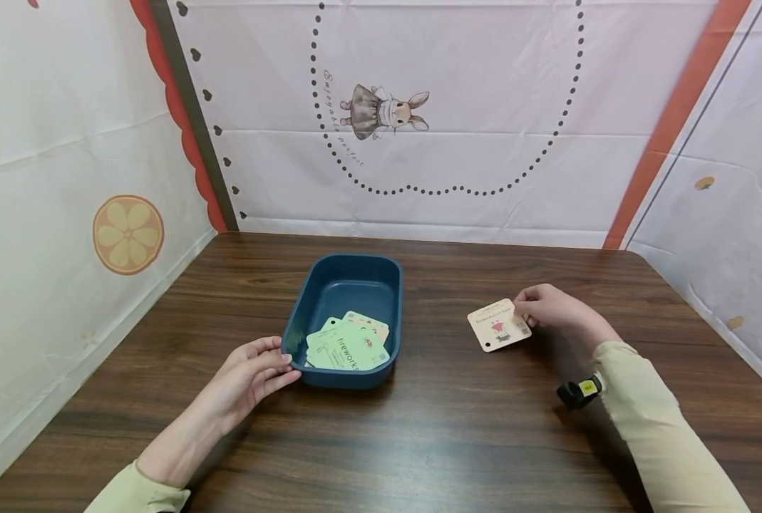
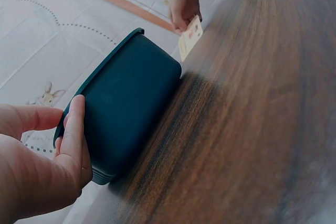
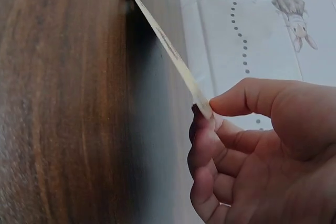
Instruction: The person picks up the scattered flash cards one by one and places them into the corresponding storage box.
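A dark blue bin (image 1: 355, 265) stands on the table with several square cards (image 1: 348, 347) inside, the top one green and printed "fireworks". My left hand (image 1: 252, 374) grips the bin's near left corner; in the left wrist view the fingers (image 2: 76, 124) bend over the rim. Right of the bin, my right hand (image 1: 544, 308) pinches a cream card (image 1: 497, 326) by its right edge between thumb and fingers. That card has a red picture and a punched corner hole. In the right wrist view the card (image 3: 170, 51) is seen edge-on, tilted, its far end close to the table.
The brown wooden table (image 1: 419, 442) reaches back to a printed cloth (image 1: 483, 85) hung behind it, and more cloth hangs at both sides. A black device with a yellow label (image 1: 578, 392) is worn at my right wrist.
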### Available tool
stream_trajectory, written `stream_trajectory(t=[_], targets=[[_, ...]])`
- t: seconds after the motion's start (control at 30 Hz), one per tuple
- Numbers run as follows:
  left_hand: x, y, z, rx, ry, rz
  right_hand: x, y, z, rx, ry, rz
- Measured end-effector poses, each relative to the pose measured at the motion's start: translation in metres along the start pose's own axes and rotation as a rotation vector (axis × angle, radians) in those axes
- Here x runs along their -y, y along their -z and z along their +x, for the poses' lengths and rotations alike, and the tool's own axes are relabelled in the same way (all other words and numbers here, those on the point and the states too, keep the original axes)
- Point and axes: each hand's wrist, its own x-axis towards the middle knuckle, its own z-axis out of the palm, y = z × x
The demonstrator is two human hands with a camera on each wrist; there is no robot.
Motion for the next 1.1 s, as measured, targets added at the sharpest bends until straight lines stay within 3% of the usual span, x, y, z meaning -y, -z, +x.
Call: stream_trajectory(t=[0.17,0.4,0.83,1.1], targets=[[0.0,0.0,0.0,-0.003,0.001,0.005,-0.002,0.004,0.0,0.048,-0.033,0.133],[0.0,0.0,0.0,-0.002,0.002,0.001,-0.005,0.007,0.001,0.065,-0.064,0.224],[0.0,0.0,0.001,-0.002,0.003,0.006,-0.009,0.011,0.0,0.009,-0.09,0.364],[0.0,0.0,0.0,-0.002,0.002,0.004,-0.015,0.018,-0.001,-0.038,-0.081,0.521]])
